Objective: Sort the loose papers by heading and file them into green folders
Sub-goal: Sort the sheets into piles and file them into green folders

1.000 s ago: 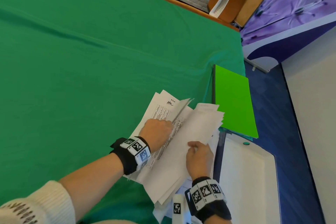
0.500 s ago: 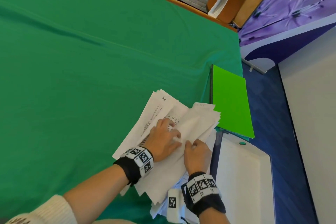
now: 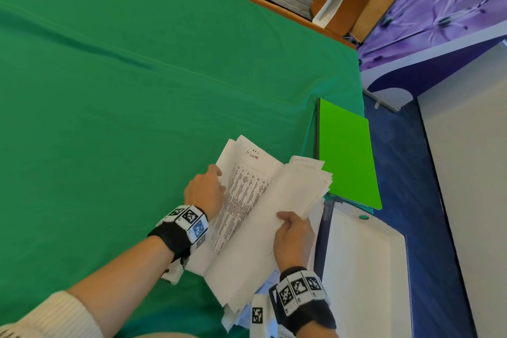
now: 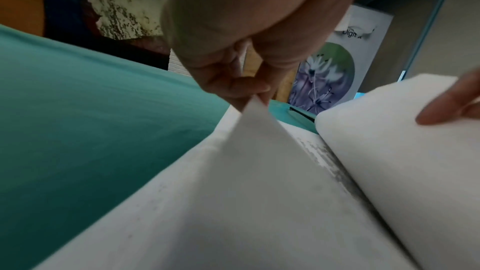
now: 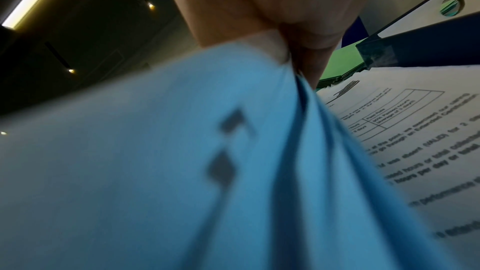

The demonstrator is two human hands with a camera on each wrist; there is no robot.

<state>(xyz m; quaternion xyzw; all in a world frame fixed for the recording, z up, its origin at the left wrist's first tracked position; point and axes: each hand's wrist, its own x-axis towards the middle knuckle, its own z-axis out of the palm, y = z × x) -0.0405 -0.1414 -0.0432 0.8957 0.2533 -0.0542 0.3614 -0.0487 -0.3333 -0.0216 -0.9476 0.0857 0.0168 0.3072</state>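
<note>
A stack of loose white papers [image 3: 248, 217] lies on the green table near its right edge. The exposed printed sheet [image 3: 247, 189] carries a handwritten heading and a table of text. My left hand [image 3: 204, 192] pinches the left edge of one sheet [image 4: 255, 130] and lifts it. My right hand [image 3: 293, 236] grips a thick bundle of sheets [image 3: 299, 192], thumb on top, raised off the pile; this bundle [image 5: 182, 151] fills the right wrist view. Bright green folders [image 3: 345, 153] lie stacked just right of the papers, overhanging the table edge.
A green cloth covers the table [image 3: 123, 90], bare to the left and far side. A white box-like unit [image 3: 365, 271] stands right of the papers, below the folders. Blue floor [image 3: 406, 173] and a white cabinet [image 3: 466, 173] lie beyond the table's right edge.
My left hand left the middle of the pile for its left edge and took hold of a sheet. The right hand lifted its bundle, uncovering the printed sheet with the heading.
</note>
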